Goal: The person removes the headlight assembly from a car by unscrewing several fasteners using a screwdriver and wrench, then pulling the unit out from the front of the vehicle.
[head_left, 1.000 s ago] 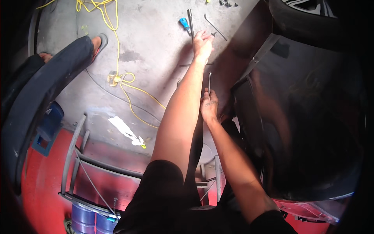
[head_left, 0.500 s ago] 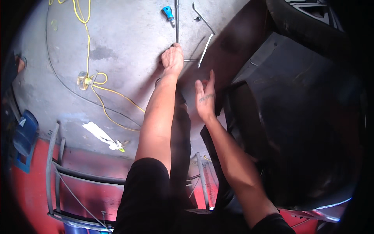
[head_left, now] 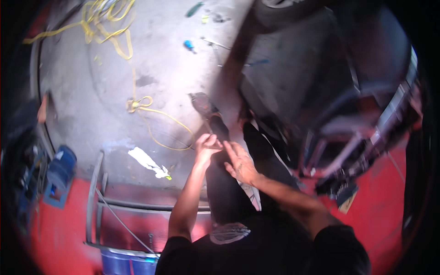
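My left hand [head_left: 207, 147] is in front of my thighs, fingers curled in. A thin blurred shape runs forward from it, and I cannot make out what it is. Close beside it, my right hand [head_left: 240, 162] has its fingers stretched out, the tips nearly touching the left hand. Farther off on the grey floor lies a stubby blue-handled screwdriver [head_left: 189, 46]. Thin metal tools [head_left: 215, 44] lie to its right, partly in shadow.
A dark car [head_left: 316, 59] fills the right, its tyre [head_left: 284, 16] at the top. Yellow cord [head_left: 169, 118] loops across the floor from a small box [head_left: 133, 106]. White cloth [head_left: 145, 160], a metal frame [head_left: 94, 197] and a blue container [head_left: 61, 166] are on the left.
Both hands have drawn back toward my body and come together. My left hand was closed at the end of a long dark bar on the floor; my view has shifted and blurred.
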Tool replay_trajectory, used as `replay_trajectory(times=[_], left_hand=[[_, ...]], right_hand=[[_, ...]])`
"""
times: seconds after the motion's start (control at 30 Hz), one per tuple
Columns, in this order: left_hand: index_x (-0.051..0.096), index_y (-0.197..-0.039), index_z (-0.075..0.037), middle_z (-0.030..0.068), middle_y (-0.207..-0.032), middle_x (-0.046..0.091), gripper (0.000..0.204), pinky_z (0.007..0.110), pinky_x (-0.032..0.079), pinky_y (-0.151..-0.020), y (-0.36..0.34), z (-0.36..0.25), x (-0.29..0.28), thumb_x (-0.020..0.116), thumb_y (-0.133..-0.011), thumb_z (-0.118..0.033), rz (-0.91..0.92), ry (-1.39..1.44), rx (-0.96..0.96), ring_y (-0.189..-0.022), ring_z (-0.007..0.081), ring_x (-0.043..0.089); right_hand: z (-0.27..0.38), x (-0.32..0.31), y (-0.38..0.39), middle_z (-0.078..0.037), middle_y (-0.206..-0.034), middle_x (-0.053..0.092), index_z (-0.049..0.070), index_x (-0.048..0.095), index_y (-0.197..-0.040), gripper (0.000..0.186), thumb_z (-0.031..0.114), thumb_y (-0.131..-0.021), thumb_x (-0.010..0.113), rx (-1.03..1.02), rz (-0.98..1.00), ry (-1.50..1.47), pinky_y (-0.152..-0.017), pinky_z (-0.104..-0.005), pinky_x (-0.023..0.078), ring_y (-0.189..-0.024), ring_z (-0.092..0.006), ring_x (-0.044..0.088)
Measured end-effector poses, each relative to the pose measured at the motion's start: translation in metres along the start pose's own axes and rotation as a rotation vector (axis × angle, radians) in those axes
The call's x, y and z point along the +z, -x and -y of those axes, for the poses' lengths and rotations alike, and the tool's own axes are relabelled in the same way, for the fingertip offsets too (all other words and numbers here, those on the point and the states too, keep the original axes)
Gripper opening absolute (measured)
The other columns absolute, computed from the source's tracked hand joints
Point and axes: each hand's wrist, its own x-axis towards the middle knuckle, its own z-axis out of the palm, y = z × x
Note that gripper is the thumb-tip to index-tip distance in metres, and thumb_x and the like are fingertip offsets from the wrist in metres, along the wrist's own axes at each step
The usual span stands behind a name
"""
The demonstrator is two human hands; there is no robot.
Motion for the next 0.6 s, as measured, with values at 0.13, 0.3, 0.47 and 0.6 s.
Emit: replay_trajectory(times=[0.13,0.3,0.47,0.6], left_hand=[[0.06,-0.108,-0.004,0.0062,-0.095,0.063,0.017,0.034,0.055,-0.078,0.134,0.0,0.043,0.059,-0.108,-0.021,0.092,0.172,0.043,-0.087,0.0166,0.066],[0.061,-0.113,-0.002,0.0081,-0.105,0.067,0.018,0.035,0.057,-0.084,0.231,0.001,0.08,0.056,-0.109,-0.019,0.273,0.11,-0.013,-0.098,0.0169,0.068],[0.061,-0.114,-0.004,0.007,-0.106,0.069,0.016,0.038,0.059,-0.086,0.268,0.016,0.1,0.061,-0.107,-0.018,0.457,-0.079,-0.238,-0.097,0.0193,0.07],[0.066,-0.102,-0.003,0.0081,-0.095,0.07,0.017,0.035,0.06,-0.076,0.279,0.016,0.126,0.064,-0.105,-0.02,0.488,-0.541,-0.159,-0.084,0.0177,0.07]], right_hand=[[0.061,-0.064,0.062,-0.027,-0.121,0.064,-0.009,0.041,-0.15,0.067,0.022,-0.095,0.064,0.017,0.169,-0.071,-0.096,-0.0482,0.053,-0.112,-0.0449,0.064],[0.113,-0.132,0.137,-0.024,-0.103,0.071,-0.012,0.05,-0.142,0.06,0.026,-0.097,0.06,0.022,0.163,-0.026,-0.08,-0.0491,0.058,-0.091,-0.0422,0.071],[0.108,-0.157,0.214,-0.023,-0.096,0.073,-0.001,0.063,-0.103,0.022,0.019,-0.097,0.057,0.054,-0.031,-0.185,-0.078,-0.0514,0.057,-0.089,-0.0423,0.071],[0.098,-0.181,0.293,-0.025,-0.095,0.073,-0.003,0.067,-0.115,0.029,0.016,-0.094,0.058,0.19,-0.118,-0.288,-0.082,-0.0519,0.056,-0.09,-0.0441,0.071]])
